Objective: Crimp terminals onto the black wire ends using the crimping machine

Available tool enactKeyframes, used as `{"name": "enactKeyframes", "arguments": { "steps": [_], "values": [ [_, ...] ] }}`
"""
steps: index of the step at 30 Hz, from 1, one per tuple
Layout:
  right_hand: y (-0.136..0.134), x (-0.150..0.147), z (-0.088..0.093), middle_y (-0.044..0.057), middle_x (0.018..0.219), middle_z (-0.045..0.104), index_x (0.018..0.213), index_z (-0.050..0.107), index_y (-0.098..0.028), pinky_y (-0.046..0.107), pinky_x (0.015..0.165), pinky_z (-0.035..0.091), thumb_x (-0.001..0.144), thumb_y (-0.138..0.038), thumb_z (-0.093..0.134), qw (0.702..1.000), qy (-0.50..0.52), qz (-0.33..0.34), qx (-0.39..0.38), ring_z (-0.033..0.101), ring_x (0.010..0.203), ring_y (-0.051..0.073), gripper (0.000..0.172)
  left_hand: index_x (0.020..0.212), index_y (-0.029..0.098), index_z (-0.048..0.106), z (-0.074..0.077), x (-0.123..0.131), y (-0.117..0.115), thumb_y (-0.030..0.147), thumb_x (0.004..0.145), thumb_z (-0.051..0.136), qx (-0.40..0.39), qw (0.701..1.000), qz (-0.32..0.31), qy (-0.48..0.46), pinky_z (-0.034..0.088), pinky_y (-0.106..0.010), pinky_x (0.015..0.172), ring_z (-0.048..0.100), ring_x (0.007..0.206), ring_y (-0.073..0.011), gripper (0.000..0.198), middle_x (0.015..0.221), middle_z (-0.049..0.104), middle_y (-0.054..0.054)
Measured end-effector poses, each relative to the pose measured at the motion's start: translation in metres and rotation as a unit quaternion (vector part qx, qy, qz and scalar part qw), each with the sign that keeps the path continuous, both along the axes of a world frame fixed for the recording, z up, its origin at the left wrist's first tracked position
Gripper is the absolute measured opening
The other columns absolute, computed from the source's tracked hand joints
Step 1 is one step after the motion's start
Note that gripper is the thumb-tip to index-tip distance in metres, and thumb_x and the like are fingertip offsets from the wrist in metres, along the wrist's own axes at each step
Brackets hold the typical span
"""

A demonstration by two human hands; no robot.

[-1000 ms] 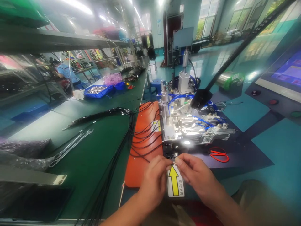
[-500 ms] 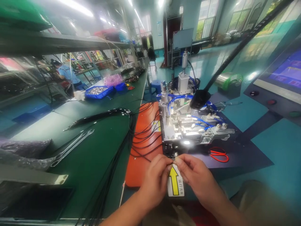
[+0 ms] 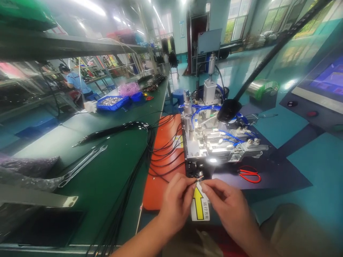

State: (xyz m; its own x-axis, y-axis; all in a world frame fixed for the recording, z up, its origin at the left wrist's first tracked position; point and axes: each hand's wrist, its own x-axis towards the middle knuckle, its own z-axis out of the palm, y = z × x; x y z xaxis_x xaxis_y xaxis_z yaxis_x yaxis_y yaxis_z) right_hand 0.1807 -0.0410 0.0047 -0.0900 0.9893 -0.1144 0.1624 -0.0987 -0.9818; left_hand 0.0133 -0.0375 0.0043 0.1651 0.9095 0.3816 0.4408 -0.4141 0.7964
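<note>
My left hand (image 3: 175, 201) and my right hand (image 3: 227, 205) meet fingertip to fingertip just in front of a metal machine (image 3: 214, 141) with blue air hoses. Both pinch the tip of a thin black cable (image 3: 199, 178) that has small coloured wires at its end. The cable runs back left over an orange mat (image 3: 163, 164) to a bundle of black cables (image 3: 134, 171). Under my hands lies a white label with a yellow arrow (image 3: 199, 207).
Red-handled scissors (image 3: 249, 174) lie right of the machine. Two wrenches (image 3: 83, 166) rest on the green bench. A blue tray of small metal parts (image 3: 111, 102) sits further back, near a person in blue (image 3: 73, 82). A black lamp arm (image 3: 257, 67) crosses overhead.
Both hands have shifted slightly forward toward the machine, still pinching the cable tip. The wire end now shows a little more between the fingertips.
</note>
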Motion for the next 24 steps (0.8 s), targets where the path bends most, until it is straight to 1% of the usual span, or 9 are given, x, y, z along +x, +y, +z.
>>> {"name": "enactKeyframes", "arguments": {
  "steps": [3,6,10,14,18,24],
  "values": [
    [0.0006,-0.0040,0.0027,0.003,0.083,0.071,0.093,0.073,-0.023,0.026,0.061,0.048,0.091,-0.046,0.059,0.999,-0.022,-0.012,0.030,0.064,0.073,0.019,0.027,0.103,0.016,0.068,-0.0019,-0.0003,-0.0002,0.014,0.094,0.054,0.002,1.000,-0.001,0.004,0.049,-0.028,0.070,0.059,0.081,-0.0164,0.017,0.086,0.059,-0.006],
    [0.0024,-0.0045,0.0008,0.003,0.084,0.071,0.092,0.073,-0.023,0.025,0.062,0.049,0.092,-0.045,0.058,0.998,-0.040,-0.012,0.047,0.064,0.073,0.019,0.026,0.104,0.016,0.067,-0.0032,-0.0006,-0.0003,0.013,0.094,0.054,0.008,1.000,-0.005,0.007,0.049,-0.028,0.070,0.058,0.080,-0.0162,0.017,0.086,0.058,-0.006],
    [0.0043,-0.0030,-0.0016,0.001,0.079,0.070,0.089,0.072,-0.023,0.024,0.060,0.048,0.092,-0.044,0.058,0.995,-0.073,-0.014,0.067,0.064,0.069,0.017,0.026,0.103,0.016,0.068,-0.0038,-0.0005,0.0001,0.013,0.094,0.054,0.016,1.000,-0.006,0.011,0.049,-0.028,0.071,0.058,0.080,-0.0162,0.017,0.086,0.059,-0.006],
    [0.0048,-0.0029,0.0007,-0.001,0.078,0.070,0.089,0.072,-0.024,0.023,0.062,0.048,0.093,-0.040,0.057,0.991,-0.087,-0.013,0.098,0.064,0.069,0.016,0.022,0.104,0.017,0.068,-0.0049,-0.0010,0.0007,0.013,0.094,0.054,0.024,1.000,-0.009,0.017,0.049,-0.028,0.070,0.058,0.080,-0.0165,0.018,0.085,0.058,-0.006],
    [0.0039,-0.0036,0.0022,-0.002,0.075,0.067,0.084,0.069,-0.024,0.024,0.059,0.045,0.094,-0.035,0.056,0.983,-0.127,-0.016,0.130,0.062,0.065,0.015,0.020,0.105,0.017,0.068,-0.0058,-0.0018,0.0004,0.013,0.094,0.054,0.034,0.999,-0.007,0.041,0.049,-0.029,0.071,0.057,0.081,-0.0175,0.019,0.086,0.058,-0.007],
    [0.0034,-0.0070,-0.0056,-0.003,0.068,0.061,0.080,0.063,-0.022,0.026,0.057,0.041,0.092,-0.029,0.055,0.967,-0.191,-0.034,0.166,0.057,0.058,0.014,0.017,0.100,0.015,0.067,-0.0070,-0.0009,-0.0013,0.012,0.093,0.055,0.064,0.995,0.013,0.074,0.046,-0.028,0.067,0.055,0.077,-0.0168,0.015,0.082,0.056,-0.006]
  ]
}}
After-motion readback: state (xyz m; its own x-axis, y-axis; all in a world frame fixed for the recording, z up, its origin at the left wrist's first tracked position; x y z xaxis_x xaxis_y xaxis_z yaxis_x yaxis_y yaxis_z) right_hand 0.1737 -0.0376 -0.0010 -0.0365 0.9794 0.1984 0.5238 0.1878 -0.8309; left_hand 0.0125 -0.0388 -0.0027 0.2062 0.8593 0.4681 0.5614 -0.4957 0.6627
